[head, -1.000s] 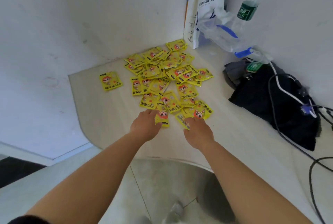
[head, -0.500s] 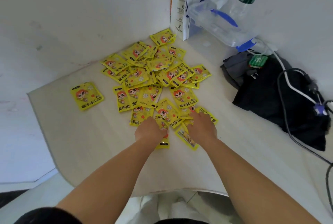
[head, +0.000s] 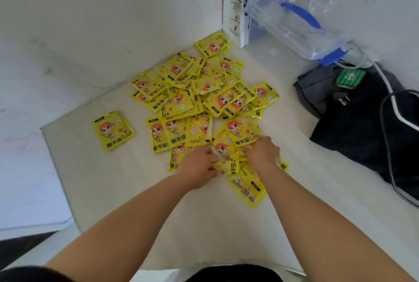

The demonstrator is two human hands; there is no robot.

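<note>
Hands have closed in since 0.5 s ago, w/ one packet (head: 226,166) now curled up between them, lower centre; left hand (head: 197,166) pinches its end, right hand (head: 260,152) lies on neighbouring packets, grip can't tell. Gathering looks barely begun: the pile (head: 204,91) lies loose mid-frame on the desk (head: 102,179), lone packet (head: 112,130) apart at left.

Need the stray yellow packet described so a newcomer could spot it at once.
Start at the pale beige tabletop and find the heap of glossy yellow cartoon-printed packets at its middle. Left of that heap lies a single yellow packet, flat and face up. Unlike its neighbours, it touches no other packet.
</note>
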